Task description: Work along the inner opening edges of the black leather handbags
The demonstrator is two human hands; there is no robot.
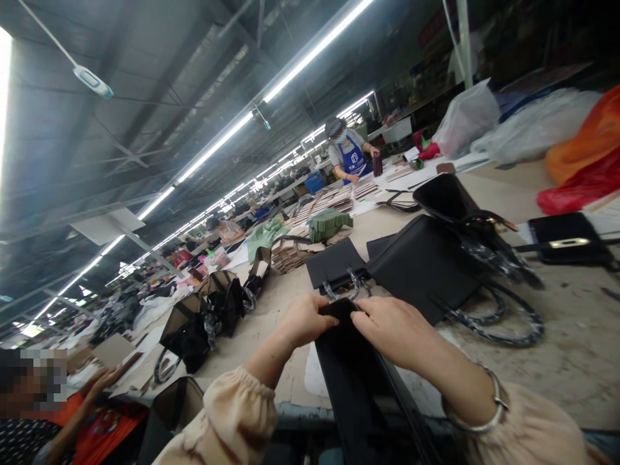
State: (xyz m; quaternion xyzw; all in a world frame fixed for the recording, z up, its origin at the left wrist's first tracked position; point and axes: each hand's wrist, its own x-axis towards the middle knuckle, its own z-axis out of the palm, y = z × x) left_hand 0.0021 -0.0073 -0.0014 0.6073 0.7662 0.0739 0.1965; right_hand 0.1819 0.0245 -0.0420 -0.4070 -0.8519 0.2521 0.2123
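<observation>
A black handbag point(351, 381) lies lengthwise in front of me, its near part reaching over the table's edge. My left hand point(307, 321) pinches its far end from the left, thumb on top. From the right, my right hand point(387, 328) grips the same end, fingers bent over the rim. Between the two hands, the bag's dark inside is visible. Just beyond my fingers lies another black bag point(335, 263) with plastic-wrapped handles. To the right rests a larger black bag point(421, 261), its wrapped handles point(504, 323) spread on the table.
Unfinished-looking black bags with tan insides point(201, 316) stand on the left. Farther off are stacked brown pieces point(293, 253) and green material point(330, 224). A black bag with a gold clasp point(566, 239) sits right. One person in a blue apron point(354, 160) stands across; another sits lower left.
</observation>
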